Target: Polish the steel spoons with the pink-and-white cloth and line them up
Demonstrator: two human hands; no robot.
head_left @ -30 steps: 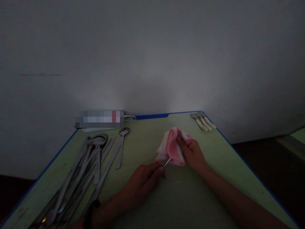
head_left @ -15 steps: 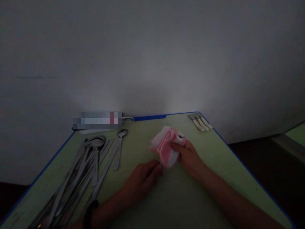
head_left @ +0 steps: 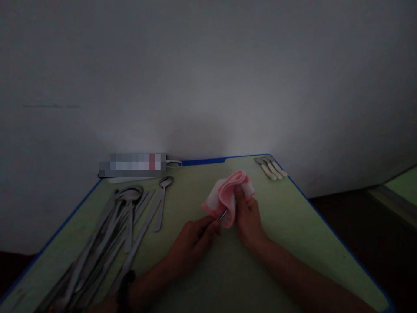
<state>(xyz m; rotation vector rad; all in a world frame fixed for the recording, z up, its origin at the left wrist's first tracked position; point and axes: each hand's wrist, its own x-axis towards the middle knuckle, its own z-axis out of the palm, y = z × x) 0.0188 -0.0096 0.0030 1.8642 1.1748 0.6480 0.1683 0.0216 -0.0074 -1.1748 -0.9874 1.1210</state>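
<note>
My right hand (head_left: pixel 247 217) is closed around a folded pink and white cloth (head_left: pixel 228 195) held over the middle of the green table (head_left: pixel 293 226). My left hand (head_left: pixel 193 241) pinches the handle end of a thin metal utensil (head_left: pixel 223 214), whose other end is buried in the cloth. Only a short bit of the metal shows between the two hands. The scene is dim.
A pile of several metal spoons and knives (head_left: pixel 110 234) lies on the left of the table. Three white-handled forks (head_left: pixel 270 167) rest at the far right corner. A flat box (head_left: pixel 132 165) sits at the far edge by the white wall. The table's blue edge (head_left: pixel 325 217) runs along the right.
The right hand has turned the cloth around the utensil and shifted slightly toward the far side; a short stretch of metal shows again between the hands. The left hand has barely moved.
</note>
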